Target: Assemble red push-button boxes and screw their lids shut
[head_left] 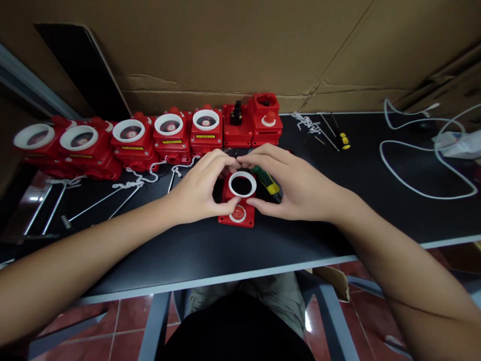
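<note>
A red cover [235,221] with a round red button and a raised round opening lies on the black table, directly in front of me. Around the opening sits a white ring [232,192], dark inside. My left hand [205,188] curls round its left side, thumb at the lower edge and fingers at the far edge. From the right, my right hand [287,183] mirrors this grip, and the fingertips of both hands nearly meet beyond the ring. A screwdriver with a green and yellow handle [267,181] lies under my right hand, partly hidden.
Several red boxes with white rings [171,125] stand along the back left. Beside them are an open red box [237,133] and a red cover [266,128]. Metal rods [95,204] with white cords lie left. Right are a yellow-handled screwdriver [343,140] and a white cable [424,197].
</note>
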`<state>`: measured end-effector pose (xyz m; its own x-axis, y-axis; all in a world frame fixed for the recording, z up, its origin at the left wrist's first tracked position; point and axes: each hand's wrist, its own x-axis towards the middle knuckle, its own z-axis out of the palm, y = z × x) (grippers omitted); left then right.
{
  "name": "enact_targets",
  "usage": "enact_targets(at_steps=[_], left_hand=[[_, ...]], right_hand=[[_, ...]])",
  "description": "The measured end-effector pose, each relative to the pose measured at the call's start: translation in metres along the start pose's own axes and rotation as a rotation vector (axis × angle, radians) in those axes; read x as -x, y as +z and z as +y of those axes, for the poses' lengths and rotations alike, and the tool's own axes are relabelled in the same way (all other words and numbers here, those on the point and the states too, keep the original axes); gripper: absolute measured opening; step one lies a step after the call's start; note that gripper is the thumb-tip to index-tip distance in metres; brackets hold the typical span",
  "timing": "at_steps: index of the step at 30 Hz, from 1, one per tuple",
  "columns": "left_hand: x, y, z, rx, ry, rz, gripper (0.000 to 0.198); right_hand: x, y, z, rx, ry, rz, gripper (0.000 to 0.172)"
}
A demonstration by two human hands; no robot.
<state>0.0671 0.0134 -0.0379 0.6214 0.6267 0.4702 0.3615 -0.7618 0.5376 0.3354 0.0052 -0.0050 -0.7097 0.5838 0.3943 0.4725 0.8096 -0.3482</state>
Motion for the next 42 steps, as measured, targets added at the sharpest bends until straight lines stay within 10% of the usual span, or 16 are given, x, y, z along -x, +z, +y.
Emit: enact_targets(at_steps=[42], left_hand=[[0.0, -0.001, 0.001, -0.022, -0.016, -0.015, 0.04]], right_hand=[[0.001, 0.005, 0.003, -0.015, 0.051, -0.016, 0.063]])
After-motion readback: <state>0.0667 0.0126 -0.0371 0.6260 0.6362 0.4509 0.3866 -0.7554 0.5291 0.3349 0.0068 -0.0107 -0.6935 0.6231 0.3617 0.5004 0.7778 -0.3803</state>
